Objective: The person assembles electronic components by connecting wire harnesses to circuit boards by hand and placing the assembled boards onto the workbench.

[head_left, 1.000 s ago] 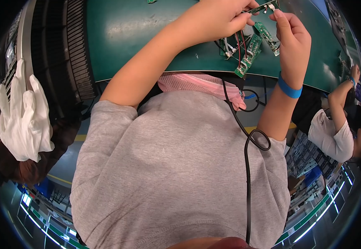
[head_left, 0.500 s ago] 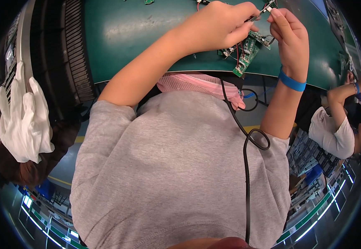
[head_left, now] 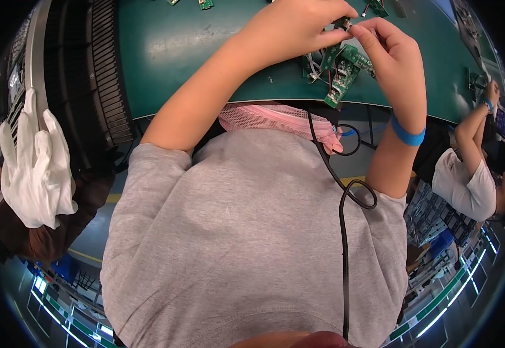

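Observation:
My left hand (head_left: 299, 26) and my right hand (head_left: 389, 49) meet above the green work surface (head_left: 206, 52). Together they pinch a small green circuit board (head_left: 341, 24) between their fingertips. Just below the hands lie several more green circuit boards with thin wires (head_left: 339, 69), near the table's front edge. A blue band (head_left: 406, 133) circles my right wrist.
A pink mesh item (head_left: 270, 119) sits at my chest and a black cable (head_left: 342, 220) runs down my grey shirt. White gloves (head_left: 35, 162) hang at the left beside a black ribbed belt (head_left: 107, 75). Another person in white (head_left: 467, 174) works at the right.
Both hands have shifted slightly lower and left in the picture, still together on the small board. The boards on the table now show clearly beneath them.

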Demonstrator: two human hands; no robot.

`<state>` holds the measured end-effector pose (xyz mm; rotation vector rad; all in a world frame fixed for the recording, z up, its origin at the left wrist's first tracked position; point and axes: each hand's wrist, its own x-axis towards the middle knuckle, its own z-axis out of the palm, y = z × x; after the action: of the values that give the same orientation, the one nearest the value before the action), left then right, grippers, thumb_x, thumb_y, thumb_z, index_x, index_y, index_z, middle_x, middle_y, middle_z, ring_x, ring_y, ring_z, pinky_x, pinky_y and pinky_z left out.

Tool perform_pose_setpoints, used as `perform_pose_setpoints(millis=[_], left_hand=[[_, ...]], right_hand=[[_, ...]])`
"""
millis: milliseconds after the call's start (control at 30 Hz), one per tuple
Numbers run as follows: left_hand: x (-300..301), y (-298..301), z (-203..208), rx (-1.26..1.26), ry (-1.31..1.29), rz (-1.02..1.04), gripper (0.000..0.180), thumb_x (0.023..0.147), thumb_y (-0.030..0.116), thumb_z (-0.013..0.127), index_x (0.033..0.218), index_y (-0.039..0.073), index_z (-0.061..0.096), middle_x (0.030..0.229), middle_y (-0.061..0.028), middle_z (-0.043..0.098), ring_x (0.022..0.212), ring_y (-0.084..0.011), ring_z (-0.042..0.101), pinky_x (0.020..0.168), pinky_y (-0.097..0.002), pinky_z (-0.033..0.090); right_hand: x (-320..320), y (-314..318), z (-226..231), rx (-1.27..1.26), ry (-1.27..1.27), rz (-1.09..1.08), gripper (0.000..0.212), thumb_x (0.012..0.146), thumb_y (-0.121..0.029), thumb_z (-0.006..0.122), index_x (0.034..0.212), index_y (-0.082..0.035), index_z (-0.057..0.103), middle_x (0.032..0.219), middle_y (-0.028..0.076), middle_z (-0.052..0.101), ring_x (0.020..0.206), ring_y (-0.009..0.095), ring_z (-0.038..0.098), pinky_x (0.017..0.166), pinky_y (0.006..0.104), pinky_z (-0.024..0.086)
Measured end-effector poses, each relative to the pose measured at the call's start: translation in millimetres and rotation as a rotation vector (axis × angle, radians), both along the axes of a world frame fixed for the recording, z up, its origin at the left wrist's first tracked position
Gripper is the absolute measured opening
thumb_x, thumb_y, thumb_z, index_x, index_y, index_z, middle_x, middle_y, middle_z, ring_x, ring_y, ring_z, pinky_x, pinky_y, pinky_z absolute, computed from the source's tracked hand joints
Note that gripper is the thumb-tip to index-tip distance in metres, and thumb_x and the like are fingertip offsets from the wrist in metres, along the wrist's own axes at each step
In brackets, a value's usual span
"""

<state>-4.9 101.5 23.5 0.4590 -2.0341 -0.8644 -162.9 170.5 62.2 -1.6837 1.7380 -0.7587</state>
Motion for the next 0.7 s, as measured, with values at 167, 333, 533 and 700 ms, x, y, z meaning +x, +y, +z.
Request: perform_pose_setpoints(millis=[167,333,533,700], left_hand=[[-0.6,-1.5,-1.4,-0.019,-0.054,-0.021,0.024,0.073,0.014,0.063,0.091,-0.001,0.057,0.079,-0.0158,0.056,0.067,-0.0291,0.059,0.059,-0.0342,0.047],[1.0,-5.9,-13.3,0.013,-0.147,-0.067,0.024,0.072,0.017,0.064,0.086,-0.001,0.056,0.078,-0.0157,0.057,0.069,-0.031,0.058,0.059,-0.0353,0.047],[0.9,2.2,0.5,-0.029,-0.217,-0.152,0.022,0.072,0.018,0.063,0.081,0.0,0.053,0.076,-0.0175,0.055,0.074,-0.0341,0.057,0.063,-0.0375,0.046],[-1.6,6.0,-4.6,0.088,-0.26,-0.149,0.019,0.075,0.016,0.061,0.078,0.001,0.051,0.075,-0.0186,0.057,0.071,-0.0357,0.057,0.061,-0.04,0.046]], right_hand=[[-0.3,3.3,5.4,0.019,-0.003,-0.025,0.019,0.086,-0.018,0.055,0.083,0.0,0.06,0.058,-0.008,0.039,0.052,0.0,0.029,0.044,0.019,0.02],[0.5,1.2,-1.1,0.016,-0.072,0.002,0.018,0.085,-0.018,0.056,0.082,-0.001,0.059,0.058,-0.008,0.04,0.053,0.0,0.03,0.044,0.0187,0.021],[7.4,6.9,6.7,-0.094,0.124,0.013,0.012,0.079,-0.01,0.058,0.077,0.002,0.058,0.052,0.007,0.048,0.046,0.012,0.043,0.044,0.0269,0.035],[13.1,9.7,10.7,-0.07,0.138,0.065,0.013,0.084,-0.008,0.05,0.087,0.002,0.058,0.061,-0.003,0.047,0.055,0.003,0.037,0.048,0.0181,0.03]])
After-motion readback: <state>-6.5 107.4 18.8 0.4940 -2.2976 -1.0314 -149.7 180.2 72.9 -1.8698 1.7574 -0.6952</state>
